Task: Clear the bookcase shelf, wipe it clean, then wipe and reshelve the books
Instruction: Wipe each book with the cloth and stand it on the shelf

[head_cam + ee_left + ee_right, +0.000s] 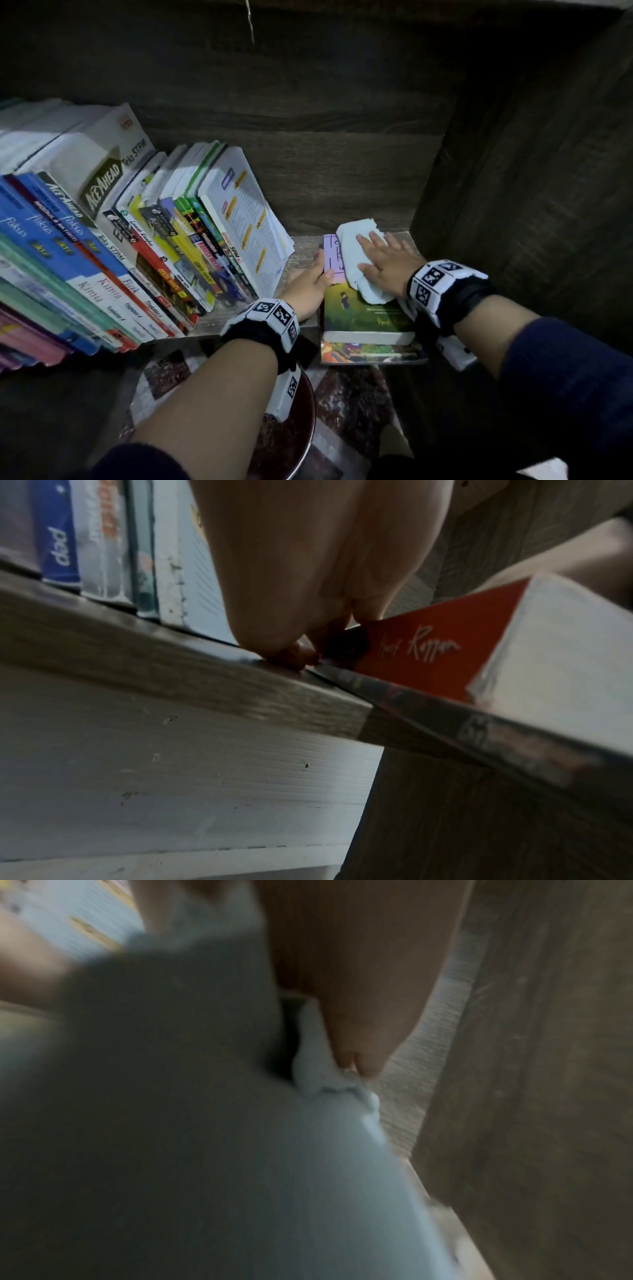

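Observation:
Two books lie stacked flat at the right end of the wooden shelf (303,245), jutting over its front edge. The top book (356,310) has a green and pink cover and an orange spine (428,653). My left hand (311,284) grips its left edge, thumb on the cover, fingers down at the spine (301,656). A white cloth (352,260) is spread on the cover, and my right hand (383,262) presses on it with straight fingers. The right wrist view shows the cloth (291,1150) under my palm (359,974), blurred. The lower book (371,354) is mostly covered.
A row of textbooks (154,233) leans to the right across the left half of the shelf, a hand's width from my left hand. The bookcase side wall (513,171) stands close to my right hand. Below the shelf are a round dark-red stool (294,428) and patterned floor.

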The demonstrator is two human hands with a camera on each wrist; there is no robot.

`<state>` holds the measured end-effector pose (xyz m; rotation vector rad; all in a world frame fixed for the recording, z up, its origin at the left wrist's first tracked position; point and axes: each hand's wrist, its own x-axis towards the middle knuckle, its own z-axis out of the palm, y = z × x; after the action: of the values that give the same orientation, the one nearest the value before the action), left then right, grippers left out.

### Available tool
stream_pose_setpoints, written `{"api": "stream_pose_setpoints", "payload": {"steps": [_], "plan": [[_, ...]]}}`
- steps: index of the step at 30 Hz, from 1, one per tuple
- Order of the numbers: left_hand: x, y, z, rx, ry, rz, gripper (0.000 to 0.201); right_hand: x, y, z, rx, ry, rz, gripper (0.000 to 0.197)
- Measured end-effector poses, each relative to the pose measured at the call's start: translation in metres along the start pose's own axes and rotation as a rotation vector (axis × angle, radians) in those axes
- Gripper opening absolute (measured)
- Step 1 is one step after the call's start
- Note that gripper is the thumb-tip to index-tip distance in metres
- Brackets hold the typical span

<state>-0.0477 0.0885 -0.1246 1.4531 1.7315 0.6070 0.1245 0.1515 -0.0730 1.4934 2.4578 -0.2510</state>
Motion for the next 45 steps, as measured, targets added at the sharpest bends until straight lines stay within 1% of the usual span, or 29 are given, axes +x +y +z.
{"api": "stream_pose_setpoints", "payload": {"steps": [2, 5, 11, 17, 20, 22, 27, 33, 35, 38, 42, 45], "plan": [[-0.002, 0.001, 0.0, -0.048, -0.013, -0.007, 0.053, 0.01, -0.006, -0.006, -0.006, -0.014, -0.018, 0.06], [-0.005, 0.0, 0.004, -0.097, 0.042, -0.014, 0.049, 0.016, -0.015, -0.004, 0.053, -0.006, -0.068, 0.061], [-0.004, -0.002, 0.011, -0.139, 0.112, -0.049, 0.046, -0.013, -0.026, 0.009, 0.055, -0.042, -0.137, 0.061], [-0.001, -0.004, 0.013, -0.162, 0.111, -0.039, 0.046, -0.059, -0.035, 0.025, 0.061, -0.037, -0.112, 0.063], [-0.003, -0.003, 0.013, -0.149, 0.107, -0.037, 0.047, -0.08, -0.03, 0.028, 0.029, -0.044, -0.072, 0.063], [-0.005, -0.002, 0.013, -0.136, 0.087, -0.041, 0.047, -0.083, -0.022, 0.028, 0.017, -0.049, -0.037, 0.064], [-0.005, -0.003, 0.013, -0.123, 0.067, -0.069, 0.047, -0.055, -0.007, 0.02, 0.039, -0.026, 0.072, 0.065], [-0.003, -0.005, 0.012, -0.111, 0.066, -0.085, 0.047, -0.002, -0.013, 0.002, 0.041, 0.027, 0.155, 0.062], [-0.004, -0.004, 0.011, -0.097, 0.059, -0.093, 0.047, 0.007, -0.017, -0.001, 0.033, 0.026, 0.13, 0.061], [-0.003, -0.006, 0.012, -0.102, 0.059, -0.093, 0.046, 0.004, -0.023, 0.003, 0.026, 0.004, 0.065, 0.062], [0.005, -0.011, 0.015, -0.126, 0.094, -0.108, 0.045, -0.024, -0.039, 0.013, 0.008, -0.012, -0.046, 0.063], [0.006, -0.011, 0.017, -0.161, 0.107, -0.087, 0.046, -0.051, -0.049, 0.02, -0.009, -0.032, -0.081, 0.064]]}}
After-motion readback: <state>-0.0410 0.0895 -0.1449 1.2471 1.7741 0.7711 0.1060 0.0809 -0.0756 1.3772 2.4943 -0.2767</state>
